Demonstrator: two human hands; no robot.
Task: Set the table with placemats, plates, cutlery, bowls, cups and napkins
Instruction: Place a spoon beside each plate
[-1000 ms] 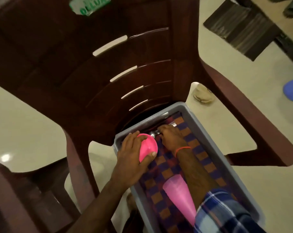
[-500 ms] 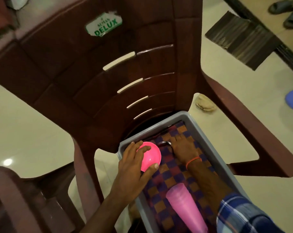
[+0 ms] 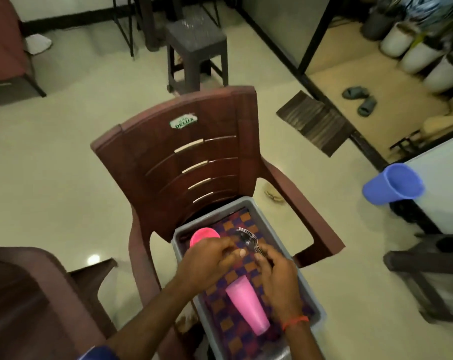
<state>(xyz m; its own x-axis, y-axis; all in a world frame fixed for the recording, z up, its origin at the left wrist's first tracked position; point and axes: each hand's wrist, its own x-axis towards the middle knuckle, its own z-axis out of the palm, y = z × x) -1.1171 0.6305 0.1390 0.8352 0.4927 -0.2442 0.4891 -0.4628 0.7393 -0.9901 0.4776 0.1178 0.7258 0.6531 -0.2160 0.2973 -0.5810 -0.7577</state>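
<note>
- Cutlery [image 3: 247,240], a fork and what looked like a spoon, was clamped by the handles in the right hand [image 3: 278,276], with the heads pointing away from the person, over the far end of the grey tray [image 3: 235,206].
- The left hand [image 3: 207,261] sat just beside the right, its fingers curled over the near edge of the pink bowl [image 3: 203,235] at the tray's far left corner. It seemed to be holding the bowl, though the contact underneath was hidden.
- The tray rested on the seat of a maroon plastic chair [image 3: 183,157]. A checked cloth [image 3: 235,331] lined it, and a pink cup [image 3: 247,305] lay on its side on the cloth between the two forearms.
- The step in hand looked like gathering pieces from the tray to carry to the table.
- To do it well, the handles needed bunching tight in the fist so that neither piece slid out on the lift.
- The bowl wanted a grip with the thumb over the rim, and both hands should rise straight up to miss the tray wall.
- The cup could roll if a wrist nudged it, so the forearms should lift before turning.
- A blue cup [image 3: 391,184] stood at the edge of a white surface [image 3: 443,183] well to the right, probably the table, so a slow turn that way would suit.
</note>
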